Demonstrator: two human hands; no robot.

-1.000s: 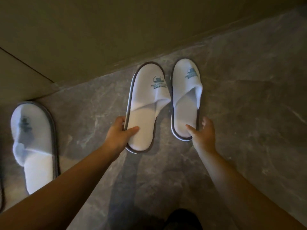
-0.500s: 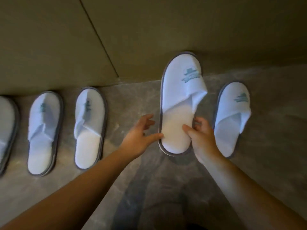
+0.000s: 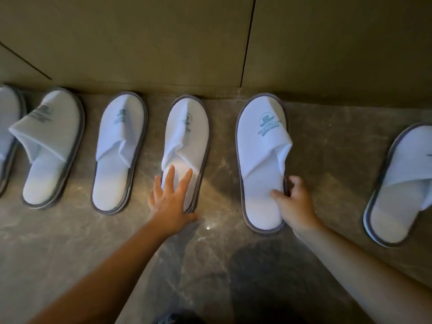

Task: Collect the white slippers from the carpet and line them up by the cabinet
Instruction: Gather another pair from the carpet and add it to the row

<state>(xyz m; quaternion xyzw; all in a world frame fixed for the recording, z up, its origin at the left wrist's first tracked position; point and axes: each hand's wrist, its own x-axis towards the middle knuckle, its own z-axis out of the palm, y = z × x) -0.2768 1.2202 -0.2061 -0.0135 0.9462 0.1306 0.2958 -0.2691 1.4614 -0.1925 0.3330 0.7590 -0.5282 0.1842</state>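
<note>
With the left hand (image 3: 171,202) spread flat on one slipper (image 3: 187,146) by the cabinet (image 3: 163,43), the right hand (image 3: 295,202) pinches the next slipper (image 3: 261,164), which likely needs nudging into line.

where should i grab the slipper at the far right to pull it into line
Take the far-right slipper by its open heel end, coming from the near side: the heel points toward you, the folded upper covers only the toe half, and the thin grey-edged sole suits a thumb-on-top pinch.
</note>
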